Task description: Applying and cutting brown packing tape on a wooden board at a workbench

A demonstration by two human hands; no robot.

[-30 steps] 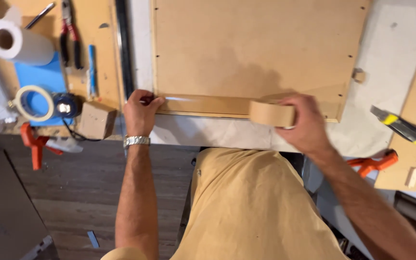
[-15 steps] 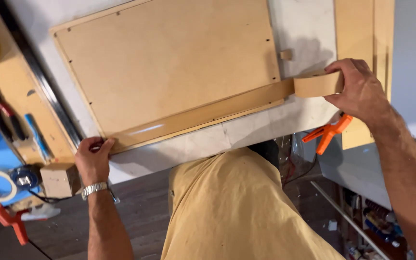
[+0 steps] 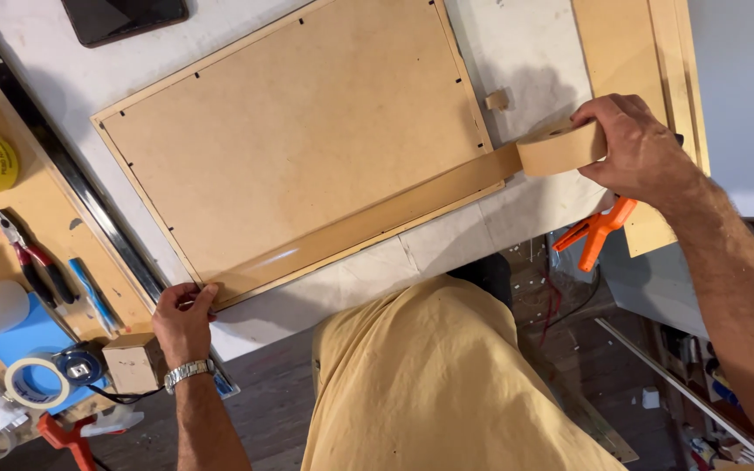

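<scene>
Head view. A flat rectangular brown fibreboard picture-frame back (image 3: 298,144) lies face down on the white paper-covered desk (image 3: 517,52), turned at a slant to the near desk edge. A strip of brown paper tape (image 3: 368,228) runs along the frame's near long edge, from the left corner to the right one.

Left hand (image 3: 183,321): fingers closed down on the tape's start at the near left corner, pinning it to the frame edge. A metal wristwatch (image 3: 187,374) sits on that wrist.

Right hand (image 3: 637,146): curled around the roll of brown paper tape (image 3: 560,146), thumb and fingers gripping its rim, just past the frame's right corner, with the tape taut between roll and frame.

Left of the frame: a black metal straightedge (image 3: 71,174), red-handled pliers (image 3: 32,262), a small wooden block (image 3: 131,363), a roll of white tape on a blue mat (image 3: 35,382). An orange spring clamp (image 3: 599,228) hangs by the desk edge under the right hand.

Risks, as judged:
- Roll pulled off line: strip wanders off the frame edge, leaving a gap or overhang.
- Left hand lifting: the start peels and the span goes slack and wrinkles.
- A glossy patch near the left part of the strip may be an unstuck bubble; the view is too poor to be sure.
- Too hard a pull could tear the paper tape at the right corner.
</scene>
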